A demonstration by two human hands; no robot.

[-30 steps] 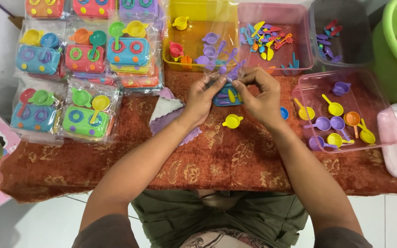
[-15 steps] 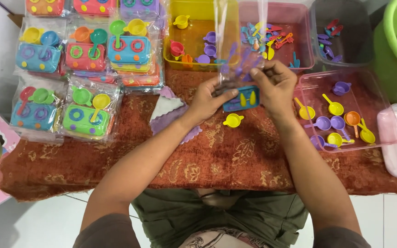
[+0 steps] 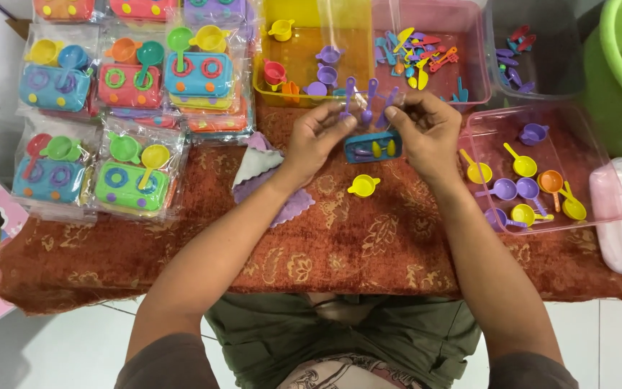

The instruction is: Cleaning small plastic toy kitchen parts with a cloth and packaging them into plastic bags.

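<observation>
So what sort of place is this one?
Likely a home toy-packing spot: clear bags of plastic toy stoves stacked on a red patterned cloth, plastic tubs of small toy pans, a white tiled floor.

Red patterned cloth [image 3: 368, 252] bears yellow toy pot [image 3: 363, 186].

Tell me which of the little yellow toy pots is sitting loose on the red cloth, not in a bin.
The yellow toy pot just below the hands, lying alone on the red cloth. The other yellow ones sit inside the yellow bin or the clear pink tray.
</observation>
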